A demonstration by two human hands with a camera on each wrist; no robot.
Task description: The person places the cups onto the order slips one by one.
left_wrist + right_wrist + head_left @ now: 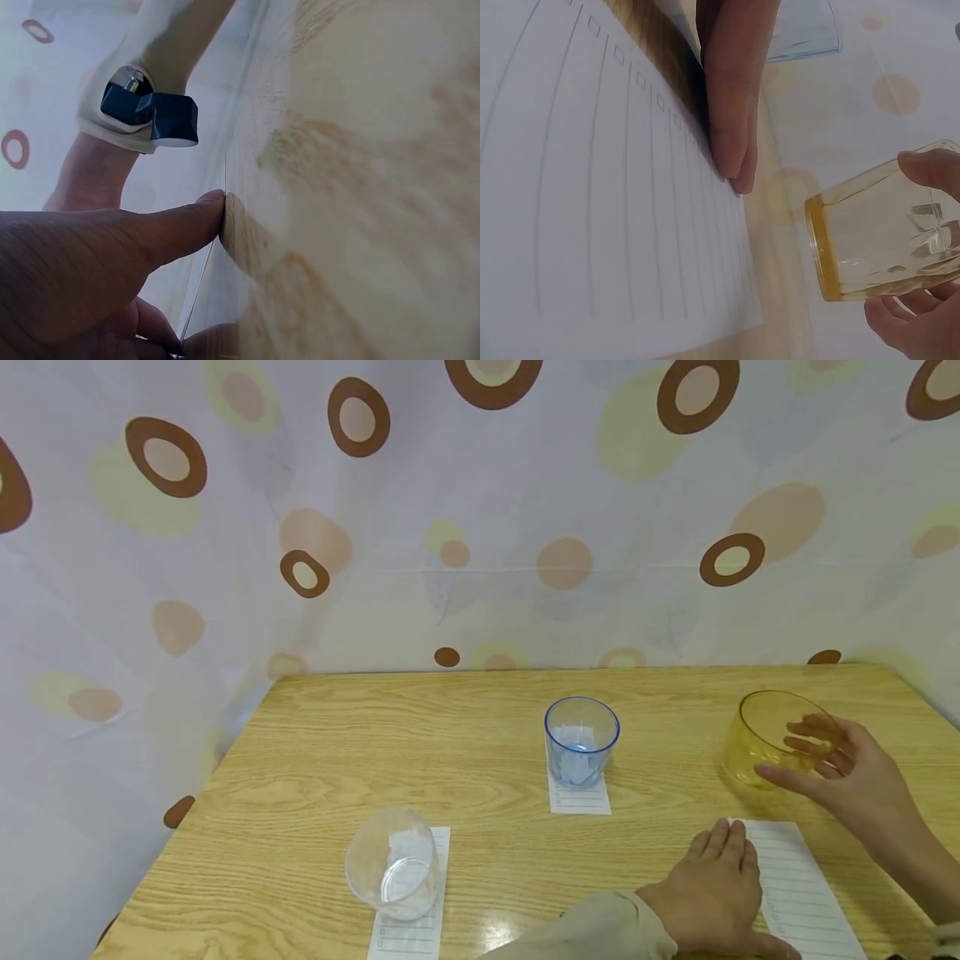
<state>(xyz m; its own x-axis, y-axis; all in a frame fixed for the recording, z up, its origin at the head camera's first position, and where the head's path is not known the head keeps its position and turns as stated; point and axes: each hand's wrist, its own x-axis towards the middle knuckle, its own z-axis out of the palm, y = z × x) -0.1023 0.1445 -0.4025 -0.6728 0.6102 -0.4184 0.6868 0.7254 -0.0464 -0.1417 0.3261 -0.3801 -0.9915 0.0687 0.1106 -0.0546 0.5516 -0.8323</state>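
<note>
My right hand [855, 777] grips a yellow transparent cup [772, 739], thumb on the near side and fingers around the far side. In the right wrist view the cup [885, 232] shows its thick yellow base, apart from the lined paper. My left hand [712, 889] lies palm down with straight fingers at the left edge of a lined paper sheet [806, 893]. Its fingertips touch the paper's edge in the right wrist view. The left thumb [180, 225] reaches the tabletop in the left wrist view.
A blue-rimmed clear cup [581, 743] stands on a small lined paper [581, 802] at the middle back. A clear colourless cup [393, 864] sits on another lined strip [408, 939] at the front left. A patterned curtain [465, 527] hangs behind the wooden table [315, 752].
</note>
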